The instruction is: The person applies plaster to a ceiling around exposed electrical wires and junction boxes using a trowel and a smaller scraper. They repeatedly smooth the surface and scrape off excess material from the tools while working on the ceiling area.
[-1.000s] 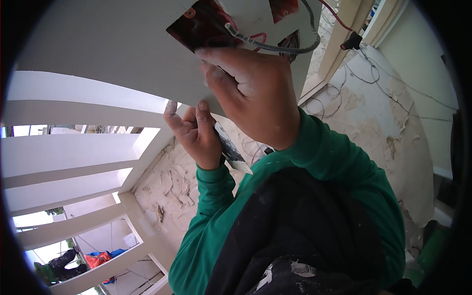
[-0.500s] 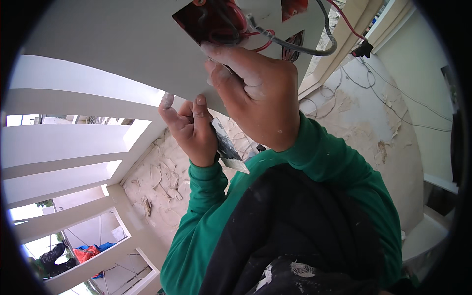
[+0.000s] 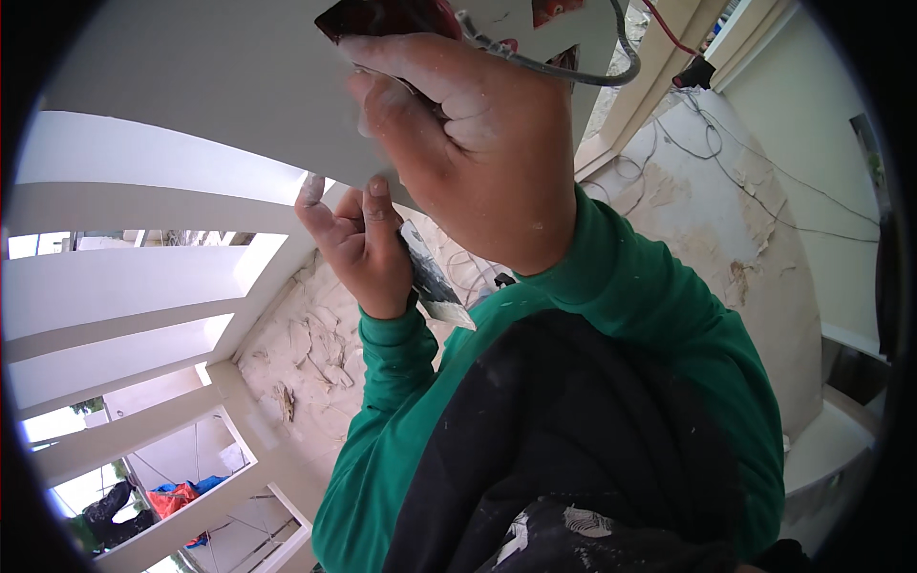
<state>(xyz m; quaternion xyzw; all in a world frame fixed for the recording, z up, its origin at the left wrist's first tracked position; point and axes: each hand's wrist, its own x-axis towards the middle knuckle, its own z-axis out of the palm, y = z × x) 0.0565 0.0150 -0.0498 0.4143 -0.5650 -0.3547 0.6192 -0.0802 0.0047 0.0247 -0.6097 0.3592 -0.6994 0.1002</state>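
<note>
A grey board [image 3: 191, 115] fills the top of the head view, with red recessed boxes [image 3: 382, 19] in cut-outs and a grey cable [image 3: 564, 70] looping out. My right hand [image 3: 478, 158] is closed against the board just below the largest box, thumb and forefinger pinched on something I cannot make out; its fingertips are slightly blurred and whitened with dust. My left hand [image 3: 358, 248], lower and further left, has its fingertips up at the board's lower edge and holds a putty knife [image 3: 437, 279], its smeared metal blade pointing down to the right, its handle hidden.
A wire [image 3: 669, 29] ends at a black fitting [image 3: 695, 74] by a cream frame [image 3: 650, 105]. Loose cables [image 3: 716, 153] lie on the flaking, dusty floor [image 3: 296, 339]. White beams [image 3: 124, 272] line the left, with dark clothing or a person [image 3: 110, 511] and red-blue fabric [image 3: 181, 497] beyond.
My right hand's fingertips have shifted up and left along the board, slightly leftward relative to the large box. My left hand still holds the knife. The whole view has shifted a little.
</note>
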